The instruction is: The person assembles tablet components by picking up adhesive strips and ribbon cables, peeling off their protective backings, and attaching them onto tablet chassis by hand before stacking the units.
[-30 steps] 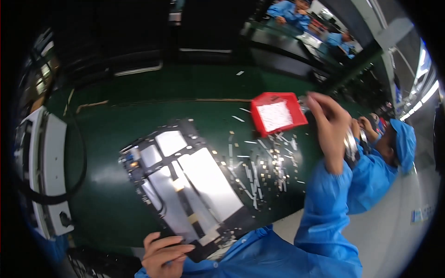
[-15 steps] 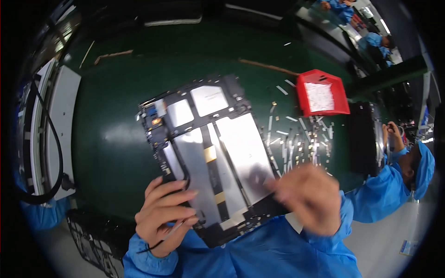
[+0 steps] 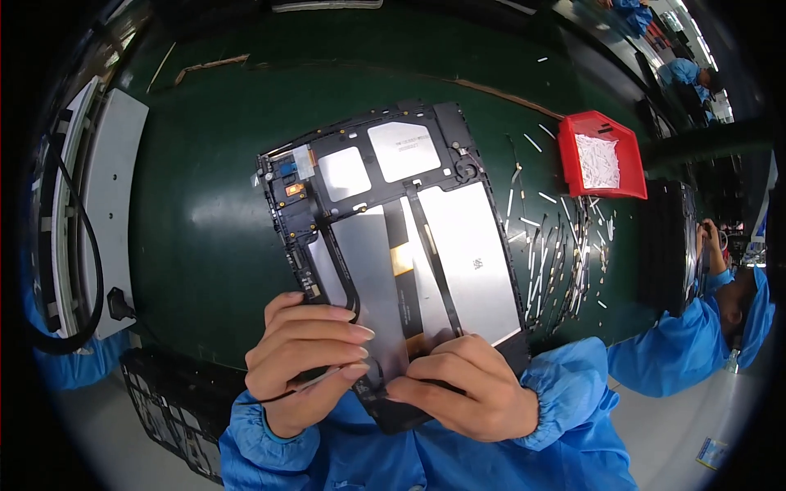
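both hands (image 3: 385, 376) now on tablet frame (image 3: 393, 245)

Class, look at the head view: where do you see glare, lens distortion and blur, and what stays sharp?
Head view: overhead light glares off the silver panels of the opened tablet frame and sheens the green table; the fisheye bends the table's far edge and blackens the corners; the left hand, right hand and red tray are sharp; the co-workers at the rim are squeezed and soft.

To my left the green table (image 3: 205, 221) lies open, while scattered white strips (image 3: 565, 245) and a red tray (image 3: 602, 155) crowd its right edge.
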A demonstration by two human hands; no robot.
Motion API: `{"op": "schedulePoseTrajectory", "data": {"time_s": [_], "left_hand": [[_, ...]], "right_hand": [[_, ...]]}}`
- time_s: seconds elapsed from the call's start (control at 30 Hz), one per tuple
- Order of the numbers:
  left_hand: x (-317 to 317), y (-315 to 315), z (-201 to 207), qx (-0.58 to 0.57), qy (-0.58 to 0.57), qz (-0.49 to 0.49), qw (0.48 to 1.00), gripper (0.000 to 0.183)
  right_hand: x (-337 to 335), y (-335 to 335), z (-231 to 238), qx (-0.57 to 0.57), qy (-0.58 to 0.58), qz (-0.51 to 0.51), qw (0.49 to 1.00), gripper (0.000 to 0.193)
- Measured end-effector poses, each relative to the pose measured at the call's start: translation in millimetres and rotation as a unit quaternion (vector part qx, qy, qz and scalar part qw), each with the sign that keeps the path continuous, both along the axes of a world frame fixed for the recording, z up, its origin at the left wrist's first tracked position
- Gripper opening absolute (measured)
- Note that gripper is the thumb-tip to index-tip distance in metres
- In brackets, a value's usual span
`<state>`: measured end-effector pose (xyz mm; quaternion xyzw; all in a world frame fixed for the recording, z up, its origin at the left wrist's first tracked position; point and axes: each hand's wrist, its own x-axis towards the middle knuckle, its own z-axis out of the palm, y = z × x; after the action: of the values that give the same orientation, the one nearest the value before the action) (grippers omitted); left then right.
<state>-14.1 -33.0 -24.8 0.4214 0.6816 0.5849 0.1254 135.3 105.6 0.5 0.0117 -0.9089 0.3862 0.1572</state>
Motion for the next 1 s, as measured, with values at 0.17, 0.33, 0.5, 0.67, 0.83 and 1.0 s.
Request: {"op": "schedulePoseTrajectory", "data": {"time_s": [0.17,0.33,0.5,0.67,0.83,1.0], "left_hand": [[-2,-1,0,0.003,-0.005,-0.006,1.0,0.011],[-1,1,-3,0.012,-0.006,-0.008,1.0,0.01],[1,0,-2,0.011,-0.01,0.003,1.0,0.011],[-6,6,-3,0.006,0.017,-0.012,1.0,0.01],[-15,20,15,-0.045,0.107,-0.013,0.993,0.01],[-15,29,15,-0.108,0.128,0.01,0.986,0.012]], "right_hand": [[-1,3,-1,0.024,0.005,0.006,1.0,0.03],[1,0,2,0.047,-0.003,-0.004,0.999,0.028],[0,-3,4,0.067,-0.005,-0.011,0.998,0.027],[-3,3,1,0.067,-0.007,0.017,0.998,0.027],[1,2,2,0.062,0.0,0.019,0.998,0.029],[-1,3,2,0.055,-0.004,0.02,0.998,0.029]]}}
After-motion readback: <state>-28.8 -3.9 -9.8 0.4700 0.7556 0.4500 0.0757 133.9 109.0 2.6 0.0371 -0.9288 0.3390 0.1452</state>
